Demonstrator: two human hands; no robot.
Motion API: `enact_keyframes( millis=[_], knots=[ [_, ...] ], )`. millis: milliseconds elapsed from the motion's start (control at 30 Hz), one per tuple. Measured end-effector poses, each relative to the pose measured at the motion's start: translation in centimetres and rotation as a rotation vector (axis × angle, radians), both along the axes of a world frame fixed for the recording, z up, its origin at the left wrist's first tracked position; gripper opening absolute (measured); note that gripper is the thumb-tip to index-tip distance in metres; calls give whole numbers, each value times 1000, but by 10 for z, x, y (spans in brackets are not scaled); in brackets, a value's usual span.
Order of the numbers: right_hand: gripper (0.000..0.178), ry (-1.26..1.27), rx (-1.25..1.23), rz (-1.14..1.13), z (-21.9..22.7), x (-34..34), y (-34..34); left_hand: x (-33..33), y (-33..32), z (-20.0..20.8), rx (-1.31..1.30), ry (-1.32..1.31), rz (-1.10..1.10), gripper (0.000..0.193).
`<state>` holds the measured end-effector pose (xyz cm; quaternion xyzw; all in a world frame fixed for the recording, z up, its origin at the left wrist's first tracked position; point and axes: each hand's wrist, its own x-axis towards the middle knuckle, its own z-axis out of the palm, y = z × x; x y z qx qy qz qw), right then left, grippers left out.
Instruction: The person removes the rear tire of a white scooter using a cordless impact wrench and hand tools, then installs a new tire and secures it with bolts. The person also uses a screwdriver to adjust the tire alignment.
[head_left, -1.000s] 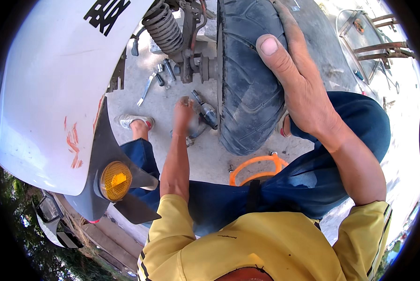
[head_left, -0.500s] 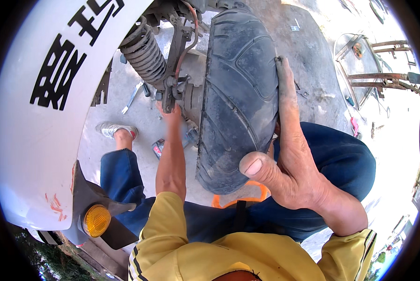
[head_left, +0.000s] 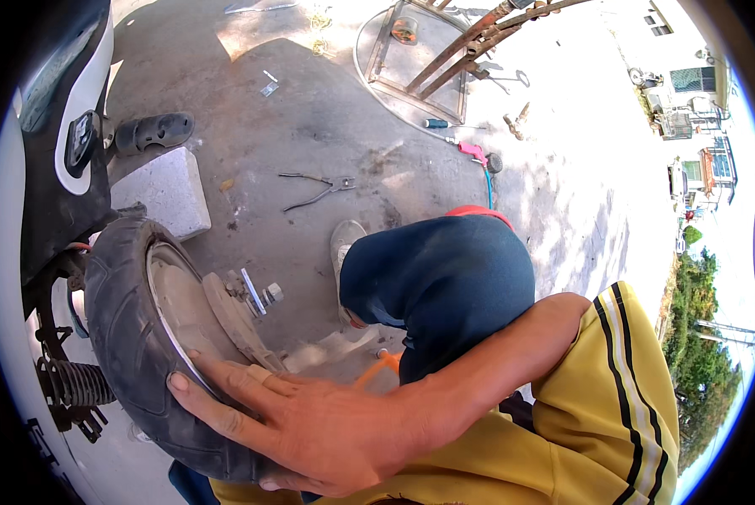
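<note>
A black scooter tyre on its wheel stands at the left, with its pale, dusty rim turned towards me. My right hand lies over the near side of the tyre, fingers stretched out. One fingertip touches the rubber and others reach to the rim's edge; the thumb is near the tyre's lower edge. An axle bolt with a nut sticks out from the hub side, beside a dusty metal arm. Left of the tyre is a coil spring shock absorber. My left hand is out of view.
Pliers lie on the concrete beyond my knee. A white block and a dark clog are near the scooter's body. Farther off are a screwdriver, a pink air gun with a hose, and a rusty metal frame.
My view has swung to the right, so the wheel now sits at the left and its hub side shows. My right hand stays on the tyre; my left hand has gone out of sight.
</note>
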<state>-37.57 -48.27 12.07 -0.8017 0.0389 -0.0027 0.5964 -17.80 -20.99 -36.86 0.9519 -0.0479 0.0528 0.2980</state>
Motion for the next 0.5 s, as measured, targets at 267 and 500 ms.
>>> enact_keyframes(
  millis=[267,500],
  knots=[
    [103,-42,-113,-38,-1,5,6,-3,-13,0,-5,32,5,56],
    [96,-121,-158,-120,2,3,2,-8,-19,8,-33,57,-24,53]
  ],
)
